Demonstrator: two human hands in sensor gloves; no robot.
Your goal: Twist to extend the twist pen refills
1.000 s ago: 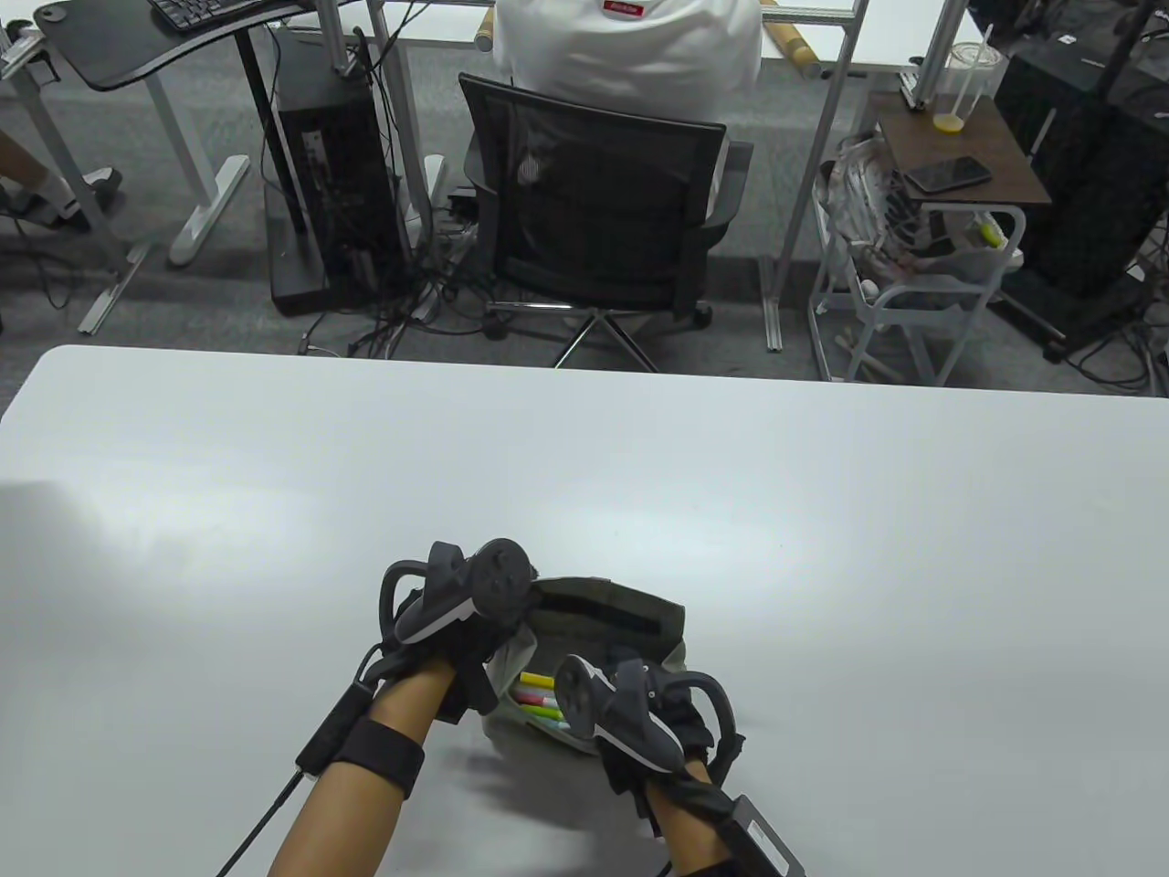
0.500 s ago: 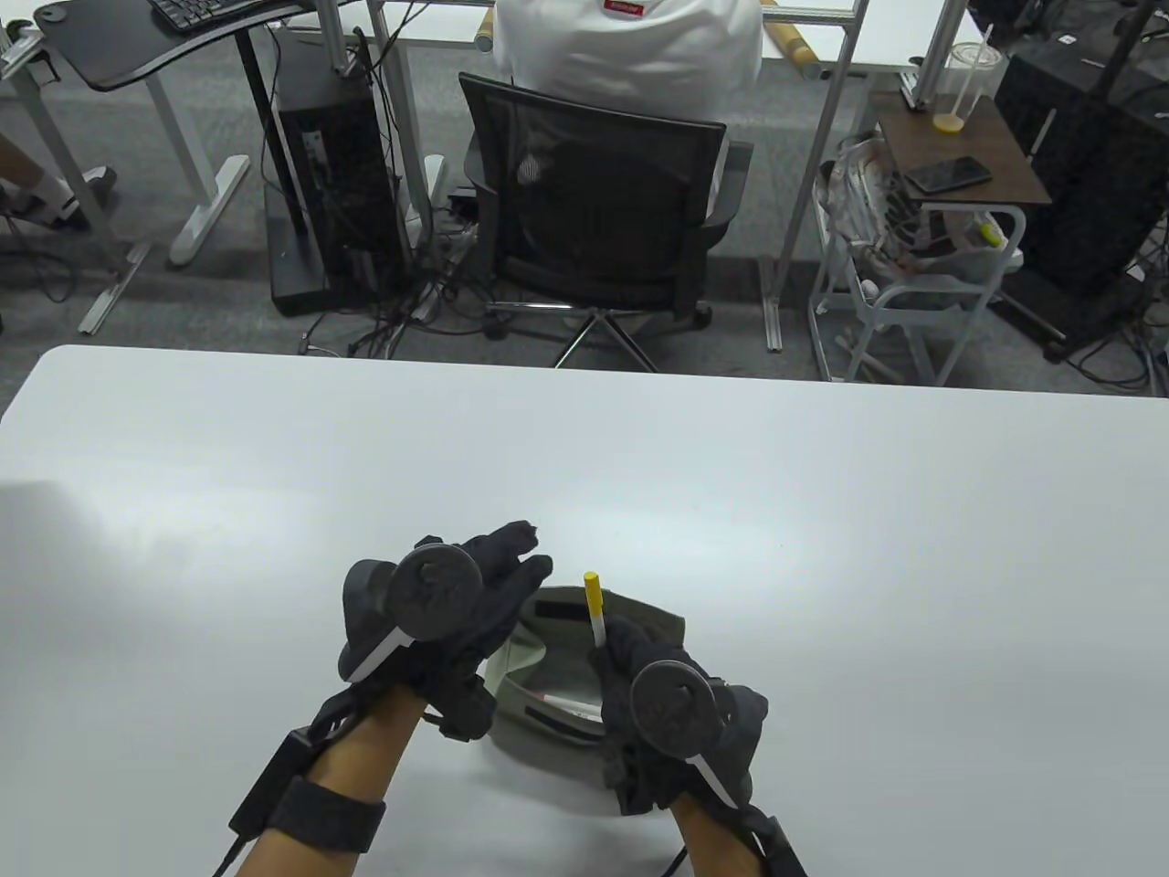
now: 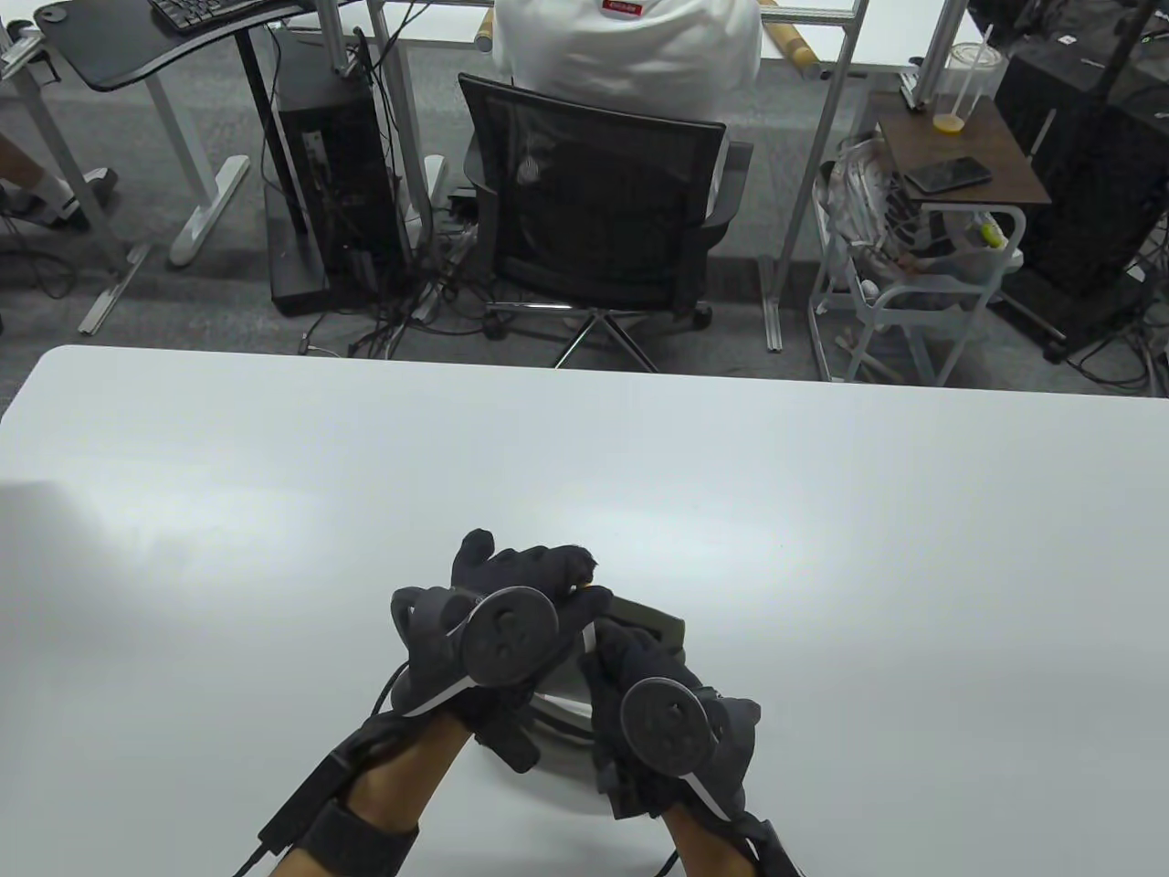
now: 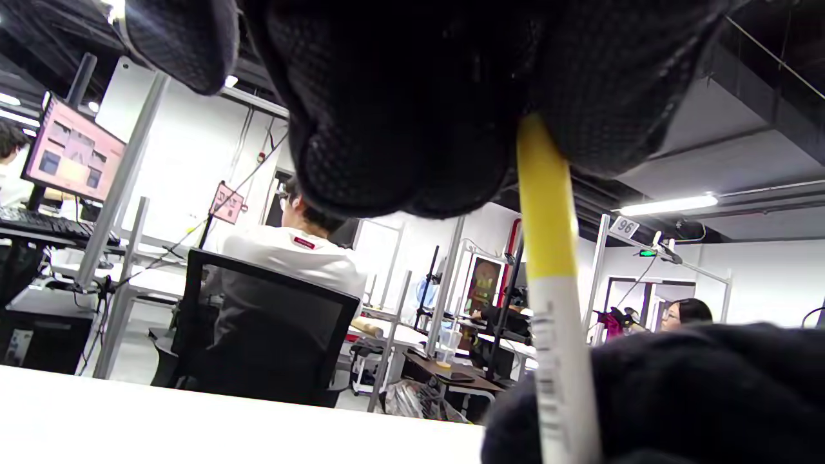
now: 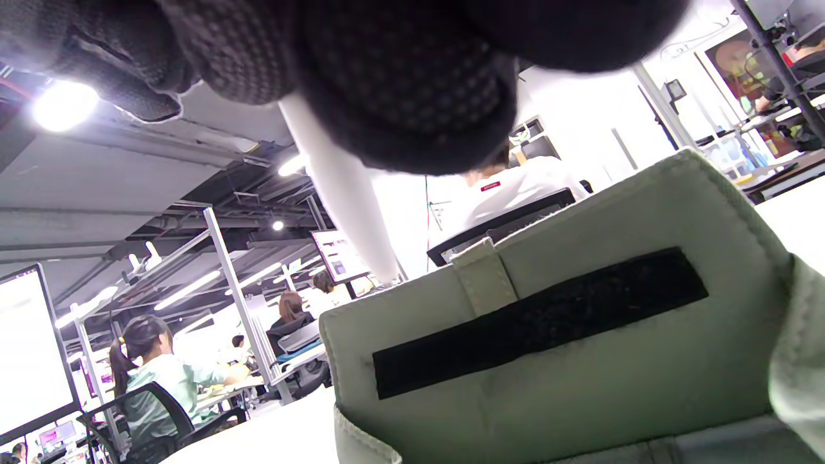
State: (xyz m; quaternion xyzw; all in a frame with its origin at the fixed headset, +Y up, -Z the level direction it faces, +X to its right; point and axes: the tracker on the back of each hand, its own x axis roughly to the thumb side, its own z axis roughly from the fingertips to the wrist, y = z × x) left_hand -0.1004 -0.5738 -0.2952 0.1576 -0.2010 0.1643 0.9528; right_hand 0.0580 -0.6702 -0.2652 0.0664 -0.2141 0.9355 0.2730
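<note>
Yellow-capped pen [image 4: 548, 270] gripped by both: left hand [image 3: 525, 594] on cap, right hand [image 3: 639, 676] on barrel

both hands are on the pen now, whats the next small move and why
Probably a twist: the left hand grips the yellow end of the pen, and the right hand holds its white barrel lower down, above the open pouch. With both ends held, turning the yellow end against the barrel should extend the refill.
</note>
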